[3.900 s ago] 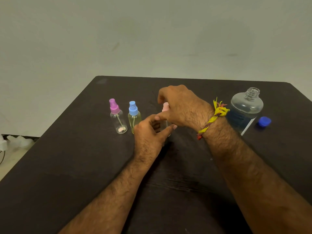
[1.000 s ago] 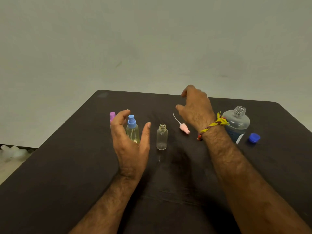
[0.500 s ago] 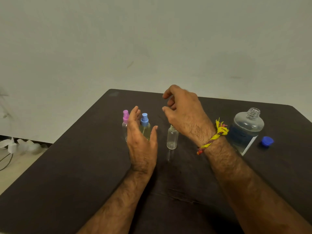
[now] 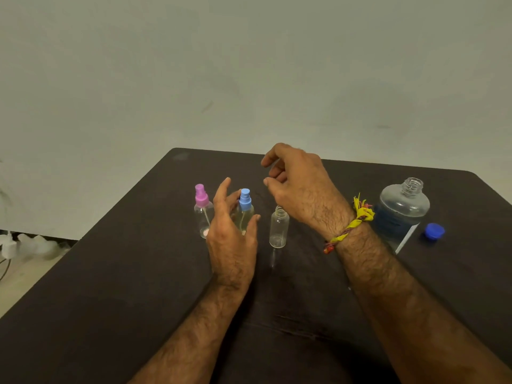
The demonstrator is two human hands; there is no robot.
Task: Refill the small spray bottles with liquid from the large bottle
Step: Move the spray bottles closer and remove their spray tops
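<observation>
Uncapped small spray bottle (image 4: 279, 228) stands upright on the dark table (image 4: 110, 286), neck open, clear, looks empty. It sits between my two hands, touching neither. My left hand (image 4: 231, 239) is just left of it, fingers relaxed and spread, cupped loosely around the blue-capped spray bottle (image 4: 245, 209) with thumb on its right side; can't tell if skin actually touches it, no firm grip visible. That bottle holds yellowish liquid. The pink-capped spray bottle (image 4: 202, 210) is one step further left, upright, partly behind my left fingers. My right hand (image 4: 297, 181) hovers above and slightly behind the uncapped bottle, fingers loosely curled, holding nothing. Yellow thread band (image 4: 357, 220) on the right wrist. The large bottle (image 4: 400, 212) stands well to the right, past my right forearm, cap off, partly filled with bluish liquid. Its blue cap (image 4: 434, 230) lies on the table just to its right.
</observation>
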